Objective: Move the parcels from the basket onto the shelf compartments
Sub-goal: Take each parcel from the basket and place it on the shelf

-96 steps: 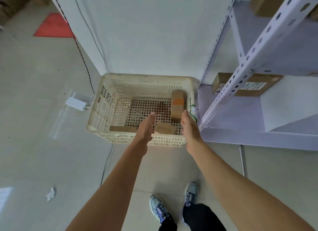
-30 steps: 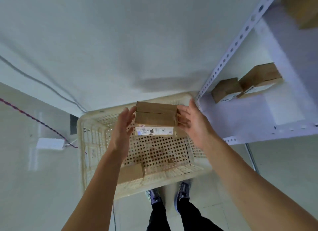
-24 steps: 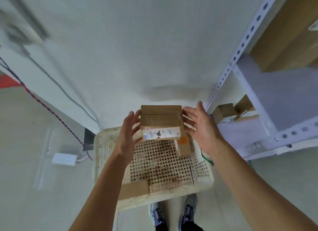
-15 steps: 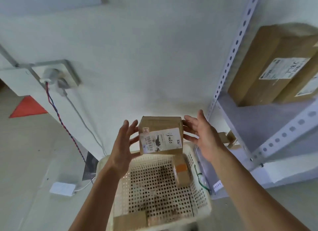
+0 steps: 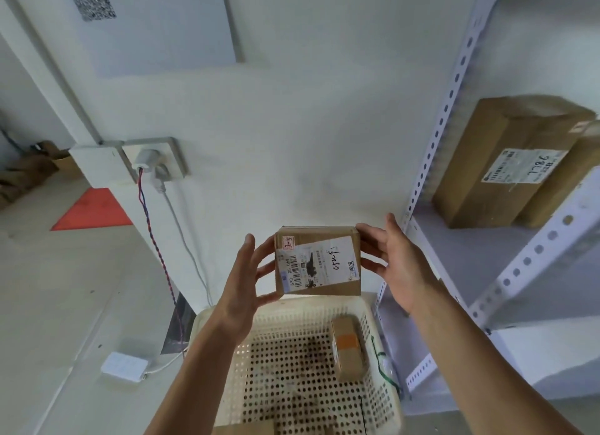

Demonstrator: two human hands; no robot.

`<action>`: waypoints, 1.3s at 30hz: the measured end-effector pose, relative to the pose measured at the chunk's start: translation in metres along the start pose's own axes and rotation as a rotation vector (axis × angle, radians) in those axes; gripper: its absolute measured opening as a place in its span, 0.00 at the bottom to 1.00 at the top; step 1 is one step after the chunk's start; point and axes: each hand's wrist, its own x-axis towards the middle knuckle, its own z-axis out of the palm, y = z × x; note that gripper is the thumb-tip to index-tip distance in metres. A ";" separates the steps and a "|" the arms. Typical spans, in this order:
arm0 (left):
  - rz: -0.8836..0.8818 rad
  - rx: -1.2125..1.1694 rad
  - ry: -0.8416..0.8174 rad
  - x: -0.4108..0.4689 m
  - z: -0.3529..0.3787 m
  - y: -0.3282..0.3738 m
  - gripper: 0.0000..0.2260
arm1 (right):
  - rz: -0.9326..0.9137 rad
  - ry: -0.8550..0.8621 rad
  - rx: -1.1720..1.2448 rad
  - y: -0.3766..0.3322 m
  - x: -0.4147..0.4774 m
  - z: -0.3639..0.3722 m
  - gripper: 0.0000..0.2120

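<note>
The parcel (image 5: 317, 261) hangs above the basket (image 5: 305, 308), left of the shelf (image 5: 461, 240): the left hand (image 5: 241, 283) grips its left edge, the right hand (image 5: 401, 267) presses straight fingers (image 5: 373, 250) against its right side.

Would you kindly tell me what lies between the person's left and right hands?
In the head view, a labelled cardboard parcel, held between the left hand and right hand.

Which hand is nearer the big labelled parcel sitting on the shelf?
Right. The right hand is on the shelf side of the held box, below and left of the big parcel. The left hand is across the box, farther away.
</note>
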 end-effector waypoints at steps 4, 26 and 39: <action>0.031 0.001 0.054 -0.007 0.010 0.004 0.34 | -0.009 -0.025 -0.041 -0.001 -0.010 -0.006 0.27; 0.289 -0.162 0.042 -0.072 0.060 0.005 0.33 | -0.077 0.069 0.059 0.030 -0.111 0.001 0.21; 0.298 -0.048 -0.300 -0.139 0.057 -0.006 0.29 | -0.088 0.137 0.029 0.046 -0.218 0.012 0.30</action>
